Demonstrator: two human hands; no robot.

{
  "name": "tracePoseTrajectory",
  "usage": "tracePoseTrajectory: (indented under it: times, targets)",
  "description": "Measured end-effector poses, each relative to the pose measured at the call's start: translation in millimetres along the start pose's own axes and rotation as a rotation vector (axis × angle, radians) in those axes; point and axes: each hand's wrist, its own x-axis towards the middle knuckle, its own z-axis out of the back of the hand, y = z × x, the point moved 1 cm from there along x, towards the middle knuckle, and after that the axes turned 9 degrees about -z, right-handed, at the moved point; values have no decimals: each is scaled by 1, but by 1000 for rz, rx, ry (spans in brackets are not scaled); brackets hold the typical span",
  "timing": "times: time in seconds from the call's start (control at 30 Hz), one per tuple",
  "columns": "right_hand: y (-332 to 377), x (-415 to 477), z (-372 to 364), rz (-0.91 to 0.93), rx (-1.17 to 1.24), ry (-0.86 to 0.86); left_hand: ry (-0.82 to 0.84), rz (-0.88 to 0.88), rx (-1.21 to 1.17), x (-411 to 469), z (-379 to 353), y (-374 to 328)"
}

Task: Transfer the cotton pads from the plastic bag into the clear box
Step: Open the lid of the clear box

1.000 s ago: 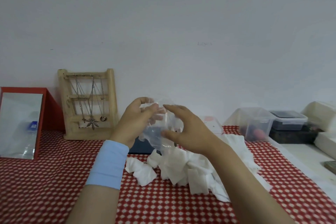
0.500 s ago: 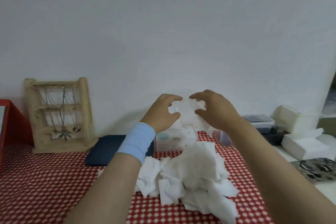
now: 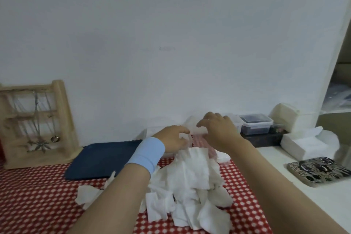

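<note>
At the far left a wooden rack point(image 3: 38, 123) hung with necklaces leans against the wall, and just beside it a dark blue flat case point(image 3: 102, 159) lies on the red checked surface point(image 3: 38, 199). The left hand point(image 3: 172, 140), with a light blue wristband point(image 3: 146, 153) above it, has its fingers and thumb curled and pinches the thin plastic bag point(image 3: 195, 131), which is see-through and blurred. Behind this hand, near the wall, stands the clear box point(image 3: 149, 132), mostly hidden. The cotton pads point(image 3: 190, 186) lie in a loose white heap on the surface, below and in front of both hands, with a few stray ones to the left under the forearm. The right hand point(image 3: 218, 131) arches over the bag with bent fingers; I cannot tell whether it grips the film or only touches it. Further right a container with a dark lid point(image 3: 256, 123) sits near the wall, then a stack of white tissues point(image 3: 303, 146) and a patterned flat case point(image 3: 319, 171).
</note>
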Motion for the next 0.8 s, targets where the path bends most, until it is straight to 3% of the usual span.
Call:
tracePoseTrajectory:
  times: [0.07,0.13,0.37,0.5,0.63,0.8]
  targets:
    - [5,1,-3,-34,2,198,-5,2,21,0,1,3]
    - [6,0,-6,-60,-73,293,-7,8,38,-2,3,6]
    - [29,15,43,40,105,-55,-22,65,81,-8,23,26]
    - [60,36,41,118,185,144,-2,109,150,-11,34,38]
    - [89,47,16,150,-17,363,43,161,196,-16,38,53]
    - [117,57,-8,256,-298,286,37,150,190,-15,31,66]
